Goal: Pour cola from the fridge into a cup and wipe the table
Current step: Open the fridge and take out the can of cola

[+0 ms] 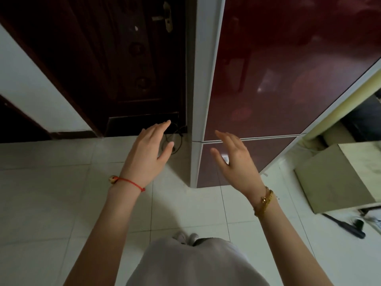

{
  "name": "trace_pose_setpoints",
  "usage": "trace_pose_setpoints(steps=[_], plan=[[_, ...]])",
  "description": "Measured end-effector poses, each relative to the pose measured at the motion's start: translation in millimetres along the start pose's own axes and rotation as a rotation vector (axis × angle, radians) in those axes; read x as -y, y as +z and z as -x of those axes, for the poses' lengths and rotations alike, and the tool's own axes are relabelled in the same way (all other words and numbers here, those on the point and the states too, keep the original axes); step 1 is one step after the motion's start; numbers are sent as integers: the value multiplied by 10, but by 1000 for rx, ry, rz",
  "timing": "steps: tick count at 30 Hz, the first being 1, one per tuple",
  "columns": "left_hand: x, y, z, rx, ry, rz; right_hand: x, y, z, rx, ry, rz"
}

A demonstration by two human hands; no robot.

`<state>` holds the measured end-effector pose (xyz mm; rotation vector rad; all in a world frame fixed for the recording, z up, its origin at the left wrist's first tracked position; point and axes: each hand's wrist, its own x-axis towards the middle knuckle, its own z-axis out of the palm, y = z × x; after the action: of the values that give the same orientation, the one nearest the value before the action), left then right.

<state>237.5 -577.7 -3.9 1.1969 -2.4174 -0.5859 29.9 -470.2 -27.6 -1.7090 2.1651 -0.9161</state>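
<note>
1. Left hand (pixel 148 147): fingers straight and together, holding nothing, raised before the dark wooden door (pixel 115 65).
2. Right hand (pixel 234 156): fingers loosely spread, holding nothing, in front of the closed maroon fridge (pixel 284 69).
3. The fridge stands on the white tiled floor (pixel 61 193).

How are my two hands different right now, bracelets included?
The left hand wears a red string bracelet; the right hand wears a gold bracelet. The left hangs before the dark wooden door, the right before the dark red fridge. Both are open, holding nothing.
</note>
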Motion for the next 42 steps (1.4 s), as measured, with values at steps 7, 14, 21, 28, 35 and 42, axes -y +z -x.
trace_pose_setpoints(steps=[7,14,21,28,35,42], plan=[[-43,71,-291,-14,35,77,-45,9,-106,-77,4,-8],[-177,34,-1118,-178,-23,340,27,-24,-514,-237,-22,-30],[-319,113,-1827,-66,-19,500,70,80,-974,-279,-34,-40],[-384,157,-1976,-8,-66,514,69,125,-1132,-263,-11,-57],[-396,164,-1939,28,-89,519,132,188,-1091,-293,3,-46],[-539,104,-1366,3,2,487,240,281,-795,-416,26,1]])
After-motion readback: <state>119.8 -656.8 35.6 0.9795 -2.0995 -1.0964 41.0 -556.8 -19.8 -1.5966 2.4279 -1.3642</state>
